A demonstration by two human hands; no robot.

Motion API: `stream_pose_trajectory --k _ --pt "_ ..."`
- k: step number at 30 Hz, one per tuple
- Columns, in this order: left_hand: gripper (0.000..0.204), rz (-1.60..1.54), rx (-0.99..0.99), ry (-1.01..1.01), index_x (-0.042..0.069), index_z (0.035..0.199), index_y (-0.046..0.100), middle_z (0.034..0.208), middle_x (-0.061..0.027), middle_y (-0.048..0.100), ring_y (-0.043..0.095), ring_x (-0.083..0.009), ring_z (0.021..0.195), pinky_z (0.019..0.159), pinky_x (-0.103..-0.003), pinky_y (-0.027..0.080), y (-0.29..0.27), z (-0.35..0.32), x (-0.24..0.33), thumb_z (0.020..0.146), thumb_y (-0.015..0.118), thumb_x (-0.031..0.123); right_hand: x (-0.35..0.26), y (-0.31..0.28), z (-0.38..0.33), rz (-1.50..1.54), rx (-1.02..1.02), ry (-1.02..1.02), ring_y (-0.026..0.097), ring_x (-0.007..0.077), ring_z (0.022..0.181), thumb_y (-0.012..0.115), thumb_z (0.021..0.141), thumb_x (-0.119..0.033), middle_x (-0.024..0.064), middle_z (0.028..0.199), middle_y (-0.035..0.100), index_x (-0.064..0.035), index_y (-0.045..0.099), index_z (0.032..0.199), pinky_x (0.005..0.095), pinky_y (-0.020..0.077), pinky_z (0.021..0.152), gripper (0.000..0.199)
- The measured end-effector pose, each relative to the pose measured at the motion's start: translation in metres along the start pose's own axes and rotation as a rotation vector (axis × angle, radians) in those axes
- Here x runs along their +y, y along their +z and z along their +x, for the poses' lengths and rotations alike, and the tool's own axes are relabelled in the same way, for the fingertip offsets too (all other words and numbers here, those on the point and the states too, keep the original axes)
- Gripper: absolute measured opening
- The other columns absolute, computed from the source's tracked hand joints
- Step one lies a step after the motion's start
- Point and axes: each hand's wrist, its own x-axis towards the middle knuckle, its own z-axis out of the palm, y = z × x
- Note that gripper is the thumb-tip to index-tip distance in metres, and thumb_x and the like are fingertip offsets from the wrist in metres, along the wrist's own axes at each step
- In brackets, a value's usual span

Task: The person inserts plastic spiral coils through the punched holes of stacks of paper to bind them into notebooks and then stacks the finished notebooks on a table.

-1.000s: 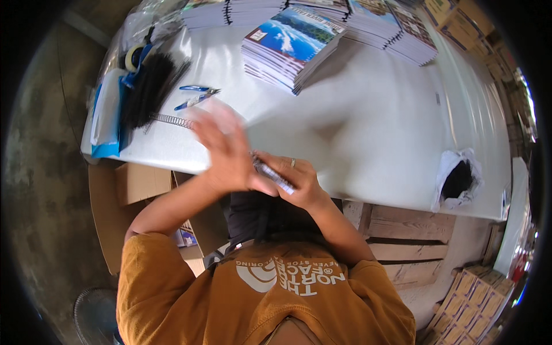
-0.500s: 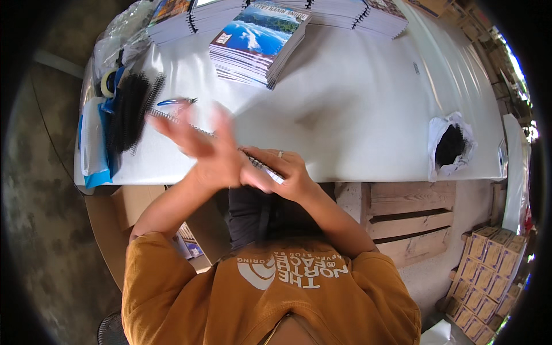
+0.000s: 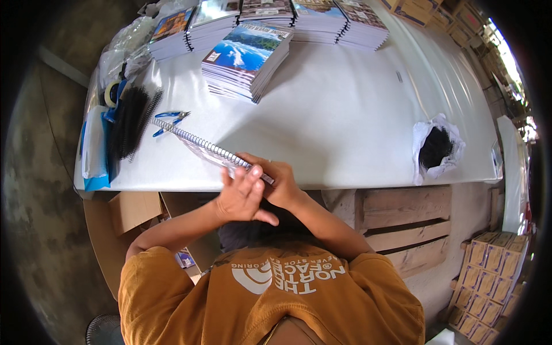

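Both my hands meet at the near edge of the white table [image 3: 345,126]. My right hand [image 3: 282,187] is closed around the near end of a spiral-bound booklet [image 3: 201,149], fingers curled over its wire spine. My left hand [image 3: 241,198] lies flat against the back of the right, fingers straight and pressed together, pointing up toward the booklet's end; I cannot tell whether its fingertips touch the wire.

The booklet runs from my hands up and to the left across the table, spine uppermost, its clear cover lying under it on the table top.

Just beyond the far end of the spine lie blue-handled pliers [image 3: 169,119]. Further left of them is a bundle of black binding coils [image 3: 129,121], with a roll of tape [image 3: 110,92] above it and a blue-and-white packet [image 3: 95,152] at the table's left edge.

Well ahead of my hands stands a stack of booklets with a blue landscape cover [image 3: 247,57], and behind it a row of similar stacks [image 3: 310,17]. Far to my right is crumpled white paper with a dark hollow [image 3: 437,146].
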Motion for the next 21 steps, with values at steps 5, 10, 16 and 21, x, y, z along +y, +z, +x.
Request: stream_pose_trajectory --k 5,10,16,21 --pt "0.124 -0.020 0.214 -0.294 -0.013 0.136 0.005 0.140 -0.0367 -0.002 -0.010 -0.0490 0.131 0.102 -0.059 -0.007 -0.020 0.055 -0.028 0.065 0.030 0.085 -0.016 -0.004 -0.005 -0.030 -0.107 0.136 0.064 0.0303 0.082 0.066 0.074 -0.008 0.0161 0.094 0.064 -0.0073 0.051 0.122 0.0336 0.0497 0.070 0.050" --pt "0.118 -0.036 0.135 0.083 -0.015 0.134 0.007 0.139 -0.0380 0.005 -0.006 -0.0528 0.130 0.099 -0.065 -0.004 -0.001 0.016 0.000 0.069 0.031 0.081 -0.002 -0.019 -0.004 0.049 -0.090 0.133 0.063 0.0291 0.088 0.065 0.076 -0.012 0.0154 0.102 0.063 -0.0075 0.051 0.122 0.0342 0.0494 0.074 0.048" --pt "0.108 -0.315 0.075 -0.112 -0.012 0.135 0.016 0.139 -0.0371 0.009 0.006 -0.0547 0.129 0.100 -0.063 -0.004 0.020 0.000 0.015 0.074 0.037 0.075 -0.002 -0.013 -0.008 -0.055 -0.055 0.134 0.061 0.0294 0.098 0.062 0.080 -0.016 0.0157 0.111 0.060 -0.0045 0.049 0.123 0.0345 0.0487 0.080 0.047" --pt "0.085 -0.876 -0.051 -0.510 -0.012 0.135 -0.001 0.142 -0.0334 -0.001 0.010 -0.0429 0.134 0.106 -0.047 0.015 -0.040 0.060 0.015 0.090 0.037 0.048 -0.031 -0.015 0.004 -0.156 -0.031 -0.153 0.023 0.0333 0.133 0.056 0.084 -0.022 0.0170 0.142 0.028 -0.0031 0.031 0.136 0.0440 0.0188 0.107 0.061"
